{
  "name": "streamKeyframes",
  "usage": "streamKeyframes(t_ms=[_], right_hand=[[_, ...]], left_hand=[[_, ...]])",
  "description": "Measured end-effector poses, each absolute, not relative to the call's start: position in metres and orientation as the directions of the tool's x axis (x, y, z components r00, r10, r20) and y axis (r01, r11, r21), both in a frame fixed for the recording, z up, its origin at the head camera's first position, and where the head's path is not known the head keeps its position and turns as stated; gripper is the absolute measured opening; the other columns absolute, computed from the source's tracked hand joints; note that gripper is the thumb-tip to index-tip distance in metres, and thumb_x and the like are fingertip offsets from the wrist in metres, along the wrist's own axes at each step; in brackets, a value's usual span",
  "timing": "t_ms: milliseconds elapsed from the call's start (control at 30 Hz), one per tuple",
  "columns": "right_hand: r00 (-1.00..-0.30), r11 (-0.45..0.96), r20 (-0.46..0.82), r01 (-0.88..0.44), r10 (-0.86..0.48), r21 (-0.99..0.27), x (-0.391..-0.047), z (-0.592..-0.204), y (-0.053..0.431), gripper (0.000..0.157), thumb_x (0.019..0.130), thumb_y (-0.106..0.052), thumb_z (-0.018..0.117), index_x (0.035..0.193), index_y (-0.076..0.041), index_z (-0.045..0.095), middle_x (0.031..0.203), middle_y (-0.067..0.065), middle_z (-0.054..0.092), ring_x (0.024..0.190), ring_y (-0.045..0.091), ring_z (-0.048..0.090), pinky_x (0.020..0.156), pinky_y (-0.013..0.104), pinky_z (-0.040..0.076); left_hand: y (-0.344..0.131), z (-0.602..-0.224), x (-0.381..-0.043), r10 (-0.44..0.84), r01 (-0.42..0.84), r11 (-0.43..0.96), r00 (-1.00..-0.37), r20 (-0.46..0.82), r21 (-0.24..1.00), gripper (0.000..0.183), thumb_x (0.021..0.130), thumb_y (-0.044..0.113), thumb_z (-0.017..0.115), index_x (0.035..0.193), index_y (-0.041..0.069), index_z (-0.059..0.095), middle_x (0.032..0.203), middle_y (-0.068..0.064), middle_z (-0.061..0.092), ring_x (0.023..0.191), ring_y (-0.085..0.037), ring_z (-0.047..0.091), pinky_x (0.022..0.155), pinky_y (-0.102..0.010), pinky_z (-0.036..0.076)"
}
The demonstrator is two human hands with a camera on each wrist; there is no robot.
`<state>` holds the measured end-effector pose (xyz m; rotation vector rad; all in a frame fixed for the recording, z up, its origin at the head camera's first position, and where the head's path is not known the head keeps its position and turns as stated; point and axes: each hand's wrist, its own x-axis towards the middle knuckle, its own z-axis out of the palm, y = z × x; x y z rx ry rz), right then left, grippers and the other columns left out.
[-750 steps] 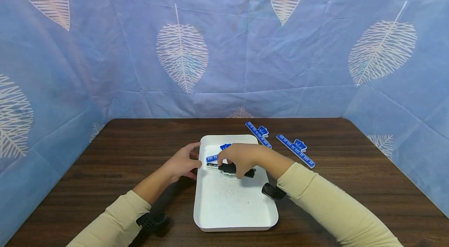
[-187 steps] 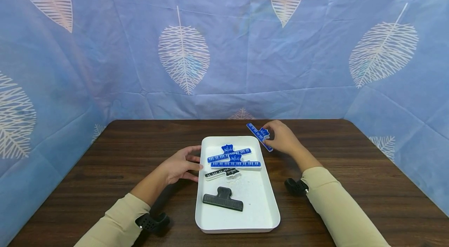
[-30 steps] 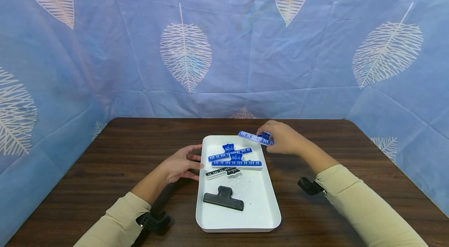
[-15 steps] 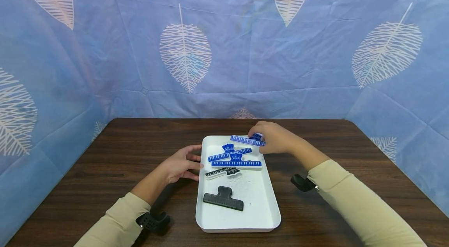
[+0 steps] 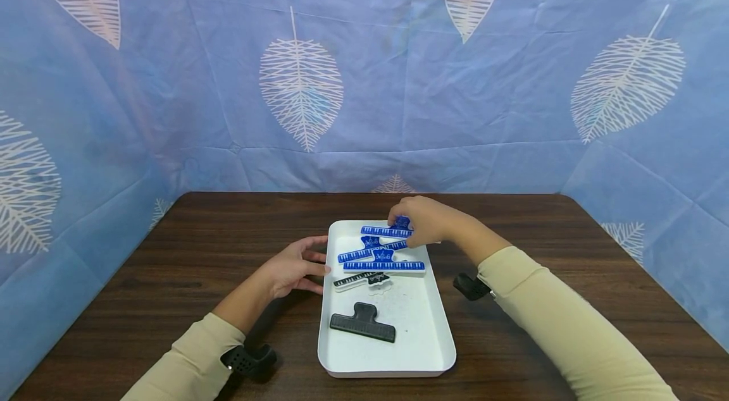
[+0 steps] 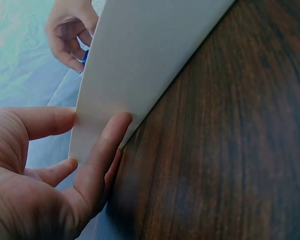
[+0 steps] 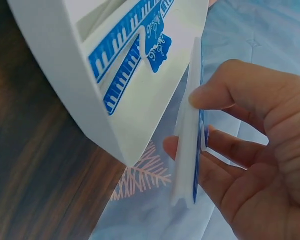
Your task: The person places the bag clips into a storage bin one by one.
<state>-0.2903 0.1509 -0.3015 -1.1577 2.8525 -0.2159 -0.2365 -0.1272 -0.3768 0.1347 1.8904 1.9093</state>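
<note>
My right hand (image 5: 424, 222) pinches a blue piano-key clip (image 5: 387, 232) over the far end of the white tray (image 5: 418, 350). In the right wrist view the held clip (image 7: 187, 145) is seen edge-on, with its white side showing between thumb and fingers. Two more blue clips, a rear one (image 5: 355, 255) and a front one (image 5: 393, 266), overlap inside the tray. Nearer lie a small black-and-white keyboard clip (image 5: 355, 281) and a larger black clip (image 5: 362, 325). My left hand (image 5: 293, 267) touches the tray's left wall, its fingers fairly straight in the left wrist view.
The tray stands on a dark brown wooden table (image 5: 171, 274). A blue cloth with white leaf prints (image 5: 364, 91) hangs behind and at both sides. Black wrist straps show on my left wrist (image 5: 249, 360) and right wrist (image 5: 471, 287).
Since 6.2 seconds ago, my right hand has lifted the blue clip off the table right of the tray and brought it left over the tray's far end. My left hand has stayed put.
</note>
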Motion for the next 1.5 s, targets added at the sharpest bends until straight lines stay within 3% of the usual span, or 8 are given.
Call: streamKeyframes(t_ms=[500, 800, 1133, 1500], right_hand=[[-0.752, 0.756, -0.111, -0.624, -0.650, -0.196, -0.302, -0.310, 0.137, 0.036, 0.067, -0.016, 0.071, 0.101, -0.017, 0.062, 0.096, -0.006, 0.059, 0.082, 0.011, 0.051, 0.076, 0.030, 0.046], [-0.793, 0.802, -0.162, -0.544, -0.587, -0.245, -0.306, -0.318, 0.125, 0.041, 0.065, -0.016, 0.073, 0.103, -0.019, 0.060, 0.109, -0.001, 0.057, 0.098, 0.016, 0.052, 0.087, 0.037, 0.044], [-0.798, 0.812, -0.166, -0.548, -0.579, -0.201, -0.314, -0.327, 0.117, 0.048, 0.063, -0.017, 0.076, 0.105, -0.019, 0.053, 0.102, -0.004, 0.054, 0.088, 0.012, 0.049, 0.083, 0.030, 0.045], [-0.797, 0.814, -0.170, -0.551, -0.579, -0.184, -0.308, -0.327, 0.112, 0.053, 0.063, -0.016, 0.078, 0.108, -0.018, 0.051, 0.106, -0.001, 0.054, 0.091, 0.014, 0.049, 0.086, 0.032, 0.044]], left_hand=[[-0.127, -0.379, -0.237, 0.389, -0.250, 0.036, -0.888, -0.244, 0.968, 0.069, 0.077, -0.004, 0.061, 0.135, 0.010, 0.028, 0.117, -0.025, 0.040, 0.088, -0.031, 0.059, 0.066, -0.047, 0.051], [-0.128, -0.378, -0.236, 0.380, -0.261, 0.033, -0.890, -0.253, 0.965, 0.068, 0.077, -0.005, 0.061, 0.135, 0.011, 0.029, 0.116, -0.024, 0.040, 0.088, -0.031, 0.058, 0.066, -0.047, 0.051], [-0.128, -0.376, -0.236, 0.375, -0.251, 0.043, -0.893, -0.248, 0.967, 0.068, 0.078, -0.004, 0.061, 0.136, 0.010, 0.028, 0.117, -0.024, 0.040, 0.088, -0.031, 0.058, 0.066, -0.047, 0.051], [-0.127, -0.376, -0.237, 0.376, -0.249, 0.043, -0.893, -0.246, 0.968, 0.069, 0.077, -0.004, 0.061, 0.136, 0.011, 0.027, 0.118, -0.024, 0.041, 0.089, -0.031, 0.058, 0.066, -0.047, 0.051]])
